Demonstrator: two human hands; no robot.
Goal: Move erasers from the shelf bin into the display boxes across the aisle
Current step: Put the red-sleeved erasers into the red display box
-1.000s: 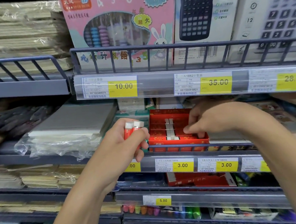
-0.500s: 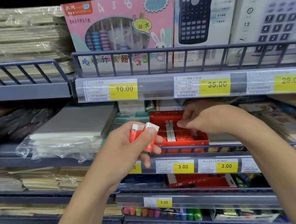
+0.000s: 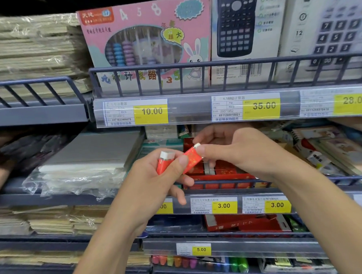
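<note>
My left hand (image 3: 155, 186) holds an upright eraser (image 3: 164, 163) in a red sleeve with a white top, in front of the middle shelf. Its thumb presses a second, tilted red-sleeved eraser (image 3: 192, 159). My right hand (image 3: 237, 152) pinches the upper end of that tilted eraser with its fingertips. Behind both hands the red eraser box (image 3: 221, 177) sits on the shelf behind a grey rail, with several white-ended erasers in it, mostly hidden by my hands.
A grey rail (image 3: 293, 181) fronts the middle shelf. Wrapped paper packs (image 3: 82, 158) lie to the left, notebooks (image 3: 334, 149) to the right. Above stand a pink abacus box (image 3: 145, 40) and calculator boxes (image 3: 239, 24). Price tags (image 3: 223, 205) line the shelf edges.
My right hand left the red box and came left to the tilted eraser in my left hand. My left hand rose slightly and its second eraser tipped further right.
</note>
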